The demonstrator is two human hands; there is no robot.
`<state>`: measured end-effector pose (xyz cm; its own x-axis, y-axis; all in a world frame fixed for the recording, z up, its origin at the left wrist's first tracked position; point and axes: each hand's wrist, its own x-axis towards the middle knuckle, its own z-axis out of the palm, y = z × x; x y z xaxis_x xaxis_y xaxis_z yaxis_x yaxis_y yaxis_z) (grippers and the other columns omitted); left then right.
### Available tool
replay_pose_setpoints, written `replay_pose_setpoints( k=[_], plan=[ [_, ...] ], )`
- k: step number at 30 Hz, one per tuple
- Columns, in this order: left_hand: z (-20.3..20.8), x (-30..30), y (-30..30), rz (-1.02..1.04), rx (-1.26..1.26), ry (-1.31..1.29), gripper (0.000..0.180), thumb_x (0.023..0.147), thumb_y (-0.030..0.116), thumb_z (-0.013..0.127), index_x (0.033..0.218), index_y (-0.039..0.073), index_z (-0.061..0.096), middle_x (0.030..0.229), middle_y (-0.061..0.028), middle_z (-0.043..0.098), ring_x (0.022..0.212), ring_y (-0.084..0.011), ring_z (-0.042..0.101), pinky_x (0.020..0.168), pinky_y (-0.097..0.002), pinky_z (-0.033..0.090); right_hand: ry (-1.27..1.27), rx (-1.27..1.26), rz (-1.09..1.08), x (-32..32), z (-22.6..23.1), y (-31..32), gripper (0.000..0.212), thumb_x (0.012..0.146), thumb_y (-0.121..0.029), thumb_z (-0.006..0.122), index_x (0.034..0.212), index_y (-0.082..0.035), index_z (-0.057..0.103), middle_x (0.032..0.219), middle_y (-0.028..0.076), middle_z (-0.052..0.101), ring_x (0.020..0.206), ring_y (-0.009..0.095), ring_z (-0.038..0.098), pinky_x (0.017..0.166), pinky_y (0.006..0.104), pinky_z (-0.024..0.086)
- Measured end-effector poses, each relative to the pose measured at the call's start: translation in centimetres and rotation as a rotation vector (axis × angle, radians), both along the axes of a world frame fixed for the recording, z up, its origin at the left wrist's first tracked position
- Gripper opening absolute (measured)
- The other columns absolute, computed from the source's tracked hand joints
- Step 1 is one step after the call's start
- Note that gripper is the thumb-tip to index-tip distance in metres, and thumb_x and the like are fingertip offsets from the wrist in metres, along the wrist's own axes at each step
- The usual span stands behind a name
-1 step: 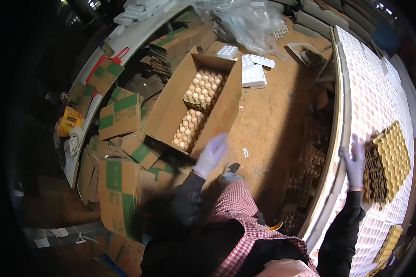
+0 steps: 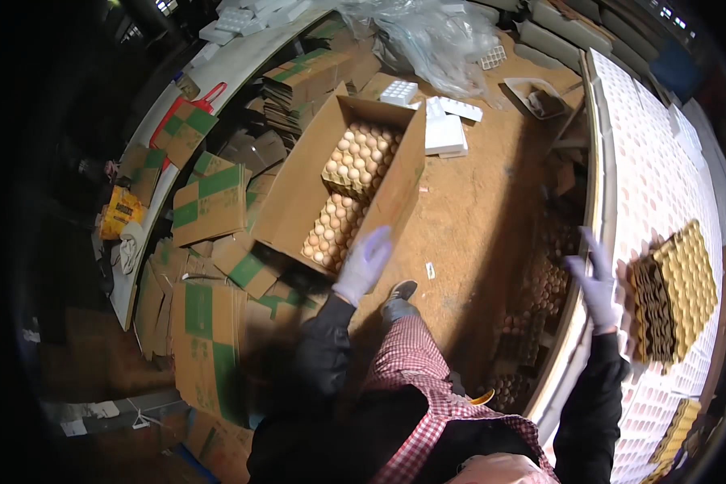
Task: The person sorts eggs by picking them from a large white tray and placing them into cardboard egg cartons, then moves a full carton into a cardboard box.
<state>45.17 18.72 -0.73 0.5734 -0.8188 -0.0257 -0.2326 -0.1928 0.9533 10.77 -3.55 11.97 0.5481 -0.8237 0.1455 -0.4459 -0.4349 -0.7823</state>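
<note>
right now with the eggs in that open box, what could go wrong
The left hand is close to the near end of the cardboard box; a knock might jar the uncovered nearer eggs. The farther egg stack stands higher, so if it slid it could crack those below. The right hand is beside a stack of egg trays, and a careless brush could perhaps shift it.

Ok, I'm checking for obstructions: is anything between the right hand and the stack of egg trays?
Nothing visible stands between the right hand and the stack of egg trays; only a narrow strip of bright surface shows there.
</note>
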Motion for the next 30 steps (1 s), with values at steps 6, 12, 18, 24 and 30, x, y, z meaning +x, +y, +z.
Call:
replay_pose_setpoints(
  k=[6,12,18,24,30],
  plan=[
    [-7.5,17.7,-11.8,0.077,0.159,-0.414,0.049,0.089,0.030,0.056,0.126,-0.003,0.050,0.128,-0.0226,0.051,0.123,-0.0335,0.044,0.105,-0.0382,0.034,-0.167,0.454,0.667,32.4,-5.0,2.8,0.067,0.088,-0.024,0.065,0.140,0.002,0.032,0.140,0.014,0.041,0.131,0.019,0.036,0.108,0.0295,0.029],
    [-19.1,30.8,-17.2,0.222,0.586,-0.585,0.054,0.084,0.039,0.054,0.125,0.005,0.045,0.126,-0.0224,0.049,0.112,-0.0408,0.050,0.092,-0.0512,0.042,-0.333,0.896,-0.089,54.0,-32.8,-4.3,0.044,0.089,-0.024,0.059,0.125,-0.002,0.045,0.107,0.009,0.057,0.092,0.019,0.055,0.075,0.0331,0.048],
    [-20.1,37.6,-17.6,0.095,0.622,-0.158,0.077,0.086,0.052,0.053,0.141,0.002,0.031,0.140,-0.0235,0.040,0.128,-0.0375,0.039,0.106,-0.0427,0.033,-0.026,0.796,0.154,44.3,-55.3,-9.4,0.033,0.094,-0.037,0.046,0.114,-0.013,0.056,0.099,0.003,0.060,0.085,0.023,0.056,0.072,0.0374,0.049],
    [-23.2,39.6,-19.1,0.043,0.577,0.113,0.077,0.075,0.052,0.067,0.128,0.001,0.045,0.126,-0.0232,0.052,0.119,-0.0382,0.047,0.100,-0.0410,0.037,-0.292,1.458,-0.118,46.2,-39.6,-6.8,0.037,0.088,-0.039,0.060,0.116,-0.014,0.058,0.102,-0.002,0.061,0.086,0.018,0.056,0.070,0.0326,0.049],
    [-24.9,40.4,-20.2,0.060,0.546,0.185,0.099,0.058,0.044,0.084,0.134,-0.002,0.041,0.135,-0.0238,0.045,0.126,-0.0336,0.044,0.104,-0.0380,0.036,-0.318,1.402,-0.307,45.0,-43.0,-8.9,0.028,0.087,-0.032,0.061,0.106,-0.012,0.063,0.092,0.000,0.063,0.081,0.015,0.057,0.069,0.0307,0.049]
  ],
)
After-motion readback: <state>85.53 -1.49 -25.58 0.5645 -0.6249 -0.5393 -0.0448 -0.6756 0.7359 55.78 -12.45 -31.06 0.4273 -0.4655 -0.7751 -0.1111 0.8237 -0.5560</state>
